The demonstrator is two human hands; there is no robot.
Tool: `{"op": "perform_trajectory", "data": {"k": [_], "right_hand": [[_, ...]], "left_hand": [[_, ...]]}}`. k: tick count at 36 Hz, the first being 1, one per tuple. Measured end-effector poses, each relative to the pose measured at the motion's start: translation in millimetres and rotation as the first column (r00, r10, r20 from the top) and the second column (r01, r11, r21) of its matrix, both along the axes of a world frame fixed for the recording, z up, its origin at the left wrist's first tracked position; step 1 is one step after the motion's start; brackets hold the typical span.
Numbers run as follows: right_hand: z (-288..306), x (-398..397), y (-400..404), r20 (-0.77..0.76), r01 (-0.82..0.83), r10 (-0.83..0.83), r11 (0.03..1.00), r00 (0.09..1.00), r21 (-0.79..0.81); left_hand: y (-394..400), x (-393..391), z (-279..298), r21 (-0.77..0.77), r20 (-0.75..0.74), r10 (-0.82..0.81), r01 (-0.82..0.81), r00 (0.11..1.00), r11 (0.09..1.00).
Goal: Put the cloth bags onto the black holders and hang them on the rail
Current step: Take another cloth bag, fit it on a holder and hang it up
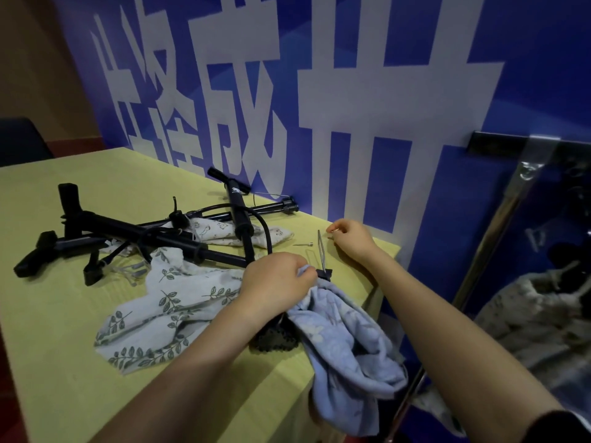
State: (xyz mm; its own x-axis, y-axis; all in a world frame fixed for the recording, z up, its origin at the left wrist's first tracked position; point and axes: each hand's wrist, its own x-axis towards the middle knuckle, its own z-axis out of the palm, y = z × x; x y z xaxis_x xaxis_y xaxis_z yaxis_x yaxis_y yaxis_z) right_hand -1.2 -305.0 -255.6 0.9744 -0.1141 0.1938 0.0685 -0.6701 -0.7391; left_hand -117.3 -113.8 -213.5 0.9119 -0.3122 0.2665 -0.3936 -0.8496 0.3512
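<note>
Blue floral cloth bag [345,340] draped over table edge, black holder [323,274] clipped on.

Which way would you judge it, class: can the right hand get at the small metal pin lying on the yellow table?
Probably yes. The right hand rests on the yellow table just beside the metal pin, with only bare tabletop between them. The upright wire handle of the black clip stands close by, but not across the path.

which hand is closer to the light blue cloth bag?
Left. The left hand is pinching the light blue cloth bag at its top edge; the right hand is apart, farther back on the table.
</note>
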Motion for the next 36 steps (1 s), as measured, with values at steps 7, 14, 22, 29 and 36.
{"op": "perform_trajectory", "data": {"k": [7, 14, 22, 29, 36], "right_hand": [[1.4, -29.0, 3.1, 0.041, -0.077, 0.065, 0.896, 0.997, 0.438], [26.7, -70.8, 4.5, 0.122, -0.08, -0.031, 0.59, 0.992, 0.803], [66.4, -159.6, 33.2, 0.432, -0.449, 0.154, 0.477, 0.889, 0.755], [4.8, -191.1, 27.6, 0.296, -0.213, 0.06, 0.828, 0.953, 0.519], [-34.9, -207.6, 4.4, -0.015, -0.014, 0.013, 0.996, 1.0, -0.084]], "left_hand": [[-4.2, 1.0, 0.4, -0.257, -0.014, -0.002, -0.002, 1.0, 0.966], [-5.7, -5.9, 20.1, -0.878, -0.331, -0.345, -0.153, 0.878, 0.453], [-20.3, -21.6, 20.7, -0.938, -0.348, -0.508, -0.302, 0.788, 0.173], [-33.9, -46.9, 21.8, -0.946, -0.324, -0.503, -0.26, 0.801, 0.195], [-51.4, -76.5, 16.2, -0.925, -0.324, -0.519, -0.15, 0.791, 0.349]]}}
